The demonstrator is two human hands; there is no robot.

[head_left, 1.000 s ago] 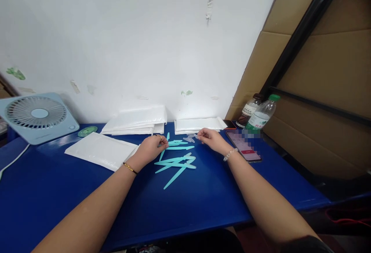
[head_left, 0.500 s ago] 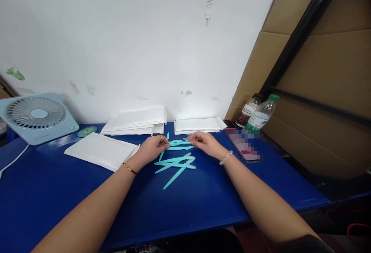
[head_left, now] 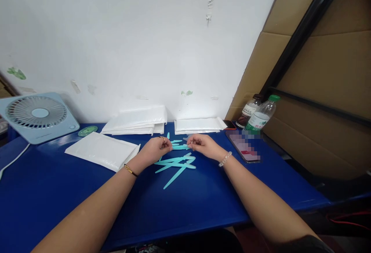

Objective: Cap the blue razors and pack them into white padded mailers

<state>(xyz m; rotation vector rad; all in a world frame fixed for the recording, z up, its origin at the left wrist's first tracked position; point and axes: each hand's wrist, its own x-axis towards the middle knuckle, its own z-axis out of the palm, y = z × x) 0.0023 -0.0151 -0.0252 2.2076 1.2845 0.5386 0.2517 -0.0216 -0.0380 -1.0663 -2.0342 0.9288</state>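
Observation:
Between my two hands lies a turquoise eyebrow razor (head_left: 179, 147), held level just above the blue table. My left hand (head_left: 156, 149) pinches its left end. At the other end, the thumb and fingers of my right hand (head_left: 203, 146) are closed on it. Just in front, several more turquoise razors (head_left: 174, 163) lie crossed in a loose pile, their wider ends pointing right. Behind my fingers a few others (head_left: 176, 141) show, partly hidden by the left hand. A small clear piece (head_left: 186, 139) sits near my right fingertips.
White padded envelopes (head_left: 136, 118) are stacked against the wall, with more (head_left: 199, 124) to their right and one (head_left: 101, 149) left of my hand. A fan (head_left: 39, 117) stands far left. On the right are a phone (head_left: 242, 146) and two bottles (head_left: 261, 115).
Both hands have come slightly lower and closer together. A razor that lay just below my fingers is now between them; those behind show less covered on the right.

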